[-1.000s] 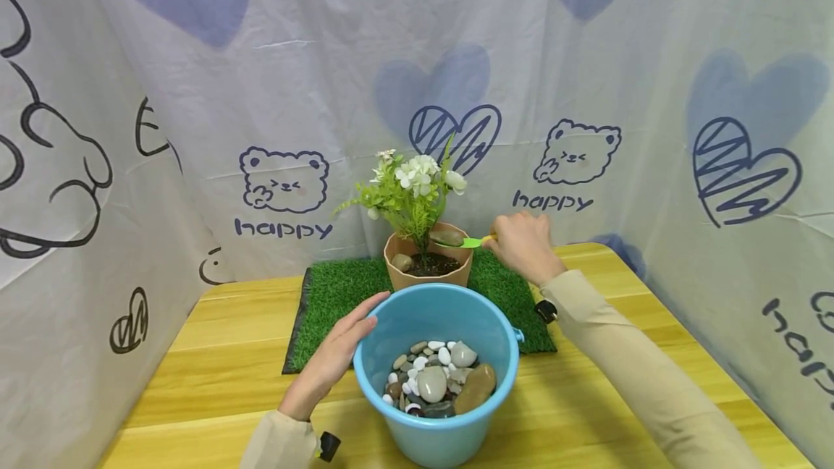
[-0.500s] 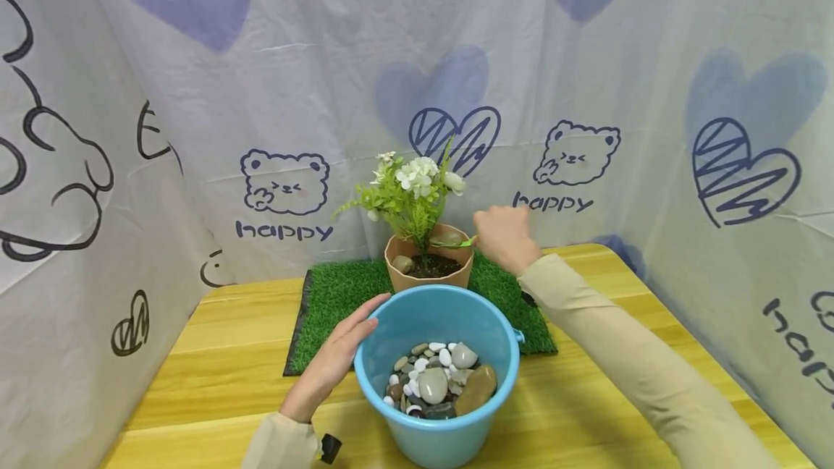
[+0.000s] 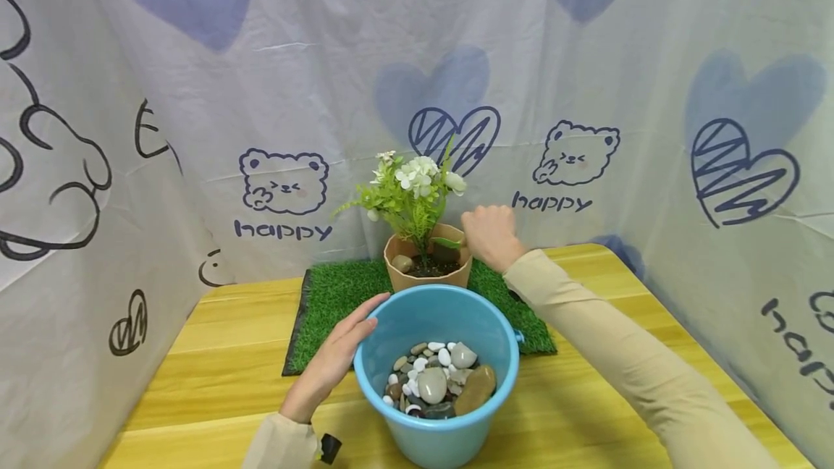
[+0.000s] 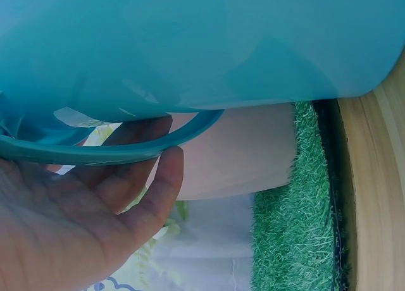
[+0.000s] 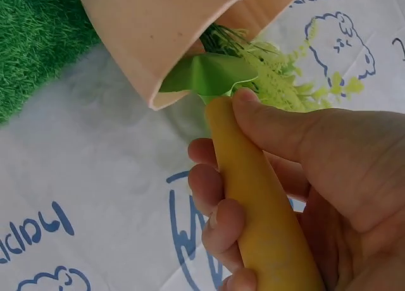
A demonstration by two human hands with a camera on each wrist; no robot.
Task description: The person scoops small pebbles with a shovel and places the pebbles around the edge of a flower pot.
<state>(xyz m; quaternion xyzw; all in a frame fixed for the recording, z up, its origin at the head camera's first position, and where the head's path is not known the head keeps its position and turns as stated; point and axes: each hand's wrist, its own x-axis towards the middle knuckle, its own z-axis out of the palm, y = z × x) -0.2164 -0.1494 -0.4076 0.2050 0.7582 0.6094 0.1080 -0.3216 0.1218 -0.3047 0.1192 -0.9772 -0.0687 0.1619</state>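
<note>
My right hand [image 3: 490, 236] grips the yellow handle of a small green garden trowel [image 5: 256, 183]. In the right wrist view its green blade reaches over the rim of a pale terracotta flower pot [image 3: 430, 281]. A brownish stone [image 3: 446, 255] sits in the pot just below the tilted blade. Another stone [image 3: 402, 263] lies at the pot's left side, on dark soil around a white-flowered plant [image 3: 417, 197]. My left hand [image 3: 335, 353] holds the blue bucket [image 3: 438, 444] at its left side; in the left wrist view its fingers are around the hanging bucket handle [image 4: 82, 153].
Inside the bucket are several white, grey and brown pebbles [image 3: 432, 385], some large. The pot stands on a green turf mat [image 3: 326, 331] with a dark edge. Below lies a yellow wood-grain table [image 3: 215, 368]. A printed cloth [image 3: 163, 165] hangs behind and at both sides.
My right hand has moved left and the trowel has tilted. The stone that lay on the blade is now lower, in the pot. My left hand and the bucket stay in place.
</note>
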